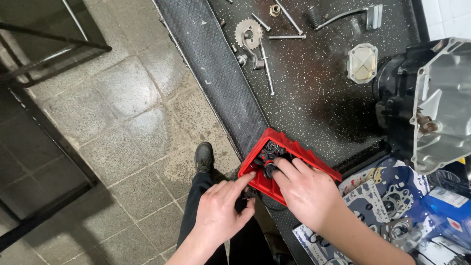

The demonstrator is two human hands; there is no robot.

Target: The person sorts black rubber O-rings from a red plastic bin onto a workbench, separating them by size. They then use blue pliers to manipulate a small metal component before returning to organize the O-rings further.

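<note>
Surface: 1 black speckled workbench (pixel 314 93) above a tiled floor (pixel 122 118).
Tray: 1 red tray (pixel 299 153) at the bench's near edge, holding small dark parts (pixel 269 156).
Left hand (pixel 218 211): index finger extended onto the tray rim, gripping nothing.
Right hand (pixel 306 189): fingertips in the tray on the parts; grip cannot be told.
Bench items: 1 sprocket (pixel 248 33), 1 engine casing (pixel 431 103).

Beyond the fingers (pixel 282 164), bare dark bench (pixel 314 98) lies open up to the sprocket (pixel 248 33) and rods (pixel 267 64). Right of them the engine case (pixel 431 103) blocks passage. Near side crowded: gasket sheets (pixel 382 206). Left: bench edge, open floor (pixel 122 122).
</note>
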